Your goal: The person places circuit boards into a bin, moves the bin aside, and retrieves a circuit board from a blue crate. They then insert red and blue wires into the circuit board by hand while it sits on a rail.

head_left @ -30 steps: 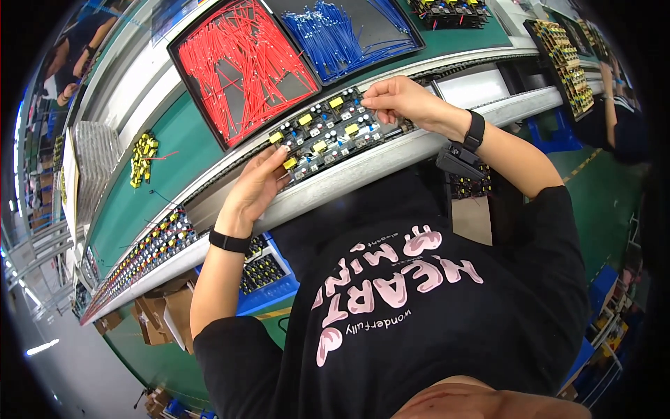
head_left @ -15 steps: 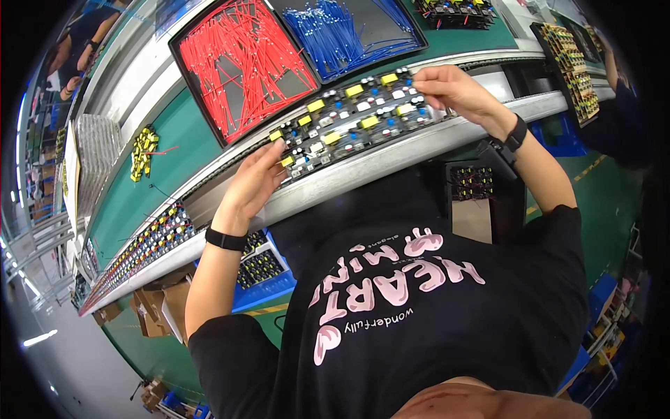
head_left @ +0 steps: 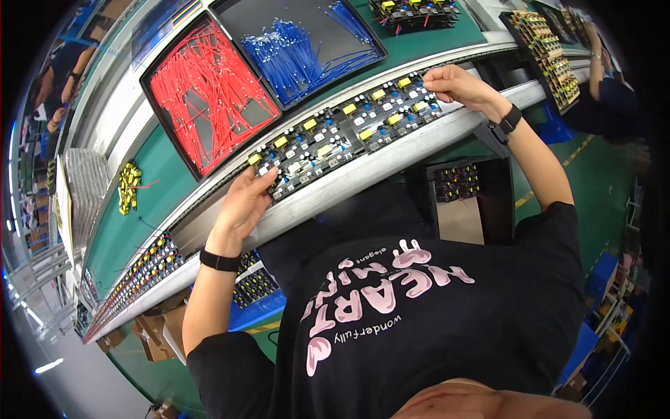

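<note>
Right hand (head_left: 457, 85) pinches circuit boards' (head_left: 335, 136) right end; left hand (head_left: 244, 199) half-open at left end, grip unclear; conveyor rail (head_left: 335, 183) likely takes weight.

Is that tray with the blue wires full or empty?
Partly filled: blue wires lie in the tray, but its bare dark bottom shows around them.
</note>
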The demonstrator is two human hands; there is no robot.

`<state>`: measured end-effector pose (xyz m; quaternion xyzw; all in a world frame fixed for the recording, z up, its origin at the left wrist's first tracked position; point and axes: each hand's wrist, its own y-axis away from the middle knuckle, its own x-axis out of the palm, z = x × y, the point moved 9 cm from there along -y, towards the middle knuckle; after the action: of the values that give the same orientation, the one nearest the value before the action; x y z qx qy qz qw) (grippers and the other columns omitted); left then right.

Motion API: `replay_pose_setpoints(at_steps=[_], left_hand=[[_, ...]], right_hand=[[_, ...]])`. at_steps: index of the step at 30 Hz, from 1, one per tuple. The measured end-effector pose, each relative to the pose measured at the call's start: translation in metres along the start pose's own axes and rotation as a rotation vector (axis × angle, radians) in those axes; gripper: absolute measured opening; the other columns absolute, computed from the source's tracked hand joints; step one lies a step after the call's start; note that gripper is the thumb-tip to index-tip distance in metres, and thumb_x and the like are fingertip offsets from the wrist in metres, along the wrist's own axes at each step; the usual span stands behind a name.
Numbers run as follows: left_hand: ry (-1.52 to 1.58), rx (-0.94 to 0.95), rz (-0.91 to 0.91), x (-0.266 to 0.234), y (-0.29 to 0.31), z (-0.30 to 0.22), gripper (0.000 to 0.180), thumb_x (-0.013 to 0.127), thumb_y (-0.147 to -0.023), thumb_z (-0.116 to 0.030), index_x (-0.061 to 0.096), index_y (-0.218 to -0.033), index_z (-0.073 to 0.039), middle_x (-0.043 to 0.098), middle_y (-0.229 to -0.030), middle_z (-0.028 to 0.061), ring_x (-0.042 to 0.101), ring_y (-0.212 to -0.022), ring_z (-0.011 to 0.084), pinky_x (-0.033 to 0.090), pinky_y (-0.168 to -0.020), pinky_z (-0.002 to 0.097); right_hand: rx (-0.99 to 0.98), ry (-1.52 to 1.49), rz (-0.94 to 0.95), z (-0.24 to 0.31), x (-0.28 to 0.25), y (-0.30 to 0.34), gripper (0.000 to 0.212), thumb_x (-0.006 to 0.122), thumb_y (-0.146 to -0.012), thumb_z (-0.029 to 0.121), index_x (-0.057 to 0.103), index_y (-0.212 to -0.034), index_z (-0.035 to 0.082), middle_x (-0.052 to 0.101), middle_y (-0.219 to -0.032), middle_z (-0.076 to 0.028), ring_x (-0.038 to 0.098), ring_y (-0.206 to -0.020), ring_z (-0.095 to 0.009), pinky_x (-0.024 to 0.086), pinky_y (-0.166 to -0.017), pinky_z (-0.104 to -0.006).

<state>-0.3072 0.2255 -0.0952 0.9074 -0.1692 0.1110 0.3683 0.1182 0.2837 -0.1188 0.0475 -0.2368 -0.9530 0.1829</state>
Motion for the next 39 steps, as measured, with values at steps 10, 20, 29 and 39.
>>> replay_pose_setpoints(at_steps=[10,20,29,39], left_hand=[[0.035,0.010,0.019,0.010,-0.010,0.003,0.042,0.064,-0.102,-0.013,0.048,-0.139,0.001,0.063,-0.133,0.0112,0.062,-0.120,0.0202,0.049,-0.106,0.0404],[0.076,-0.010,0.001,0.009,-0.008,0.001,0.033,0.062,-0.104,-0.021,0.053,-0.129,-0.002,0.065,-0.125,0.0078,0.063,-0.116,0.0175,0.051,-0.101,0.0379],[0.045,-0.017,0.024,0.000,-0.006,0.004,0.028,0.061,-0.105,-0.024,0.056,-0.124,-0.004,0.066,-0.122,0.0057,0.064,-0.111,0.0154,0.051,-0.095,0.0344],[-0.029,0.060,-0.091,-0.013,0.002,0.001,0.032,0.064,-0.103,-0.027,0.057,-0.122,-0.002,0.067,-0.117,0.0057,0.065,-0.105,0.0156,0.052,-0.092,0.0348]], right_hand=[[-0.020,0.030,0.007,0.001,-0.001,0.000,0.011,0.066,-0.100,0.018,0.068,-0.096,0.007,0.054,-0.065,0.009,0.046,-0.053,-0.001,0.033,-0.050,-0.0176],[0.002,0.046,-0.012,-0.003,-0.004,0.002,0.013,0.067,-0.100,0.019,0.068,-0.096,0.007,0.055,-0.066,0.008,0.049,-0.055,-0.001,0.036,-0.051,-0.0177],[-0.093,0.503,-0.244,0.050,-0.011,0.034,0.021,0.061,-0.102,0.021,0.070,-0.109,0.002,0.066,-0.078,0.001,0.059,-0.062,-0.004,0.045,-0.057,-0.0197],[-0.108,0.289,0.038,0.099,0.135,0.024,0.027,0.055,-0.104,0.018,0.068,-0.118,-0.001,0.070,-0.078,-0.005,0.060,-0.055,-0.006,0.044,-0.050,-0.0201]])
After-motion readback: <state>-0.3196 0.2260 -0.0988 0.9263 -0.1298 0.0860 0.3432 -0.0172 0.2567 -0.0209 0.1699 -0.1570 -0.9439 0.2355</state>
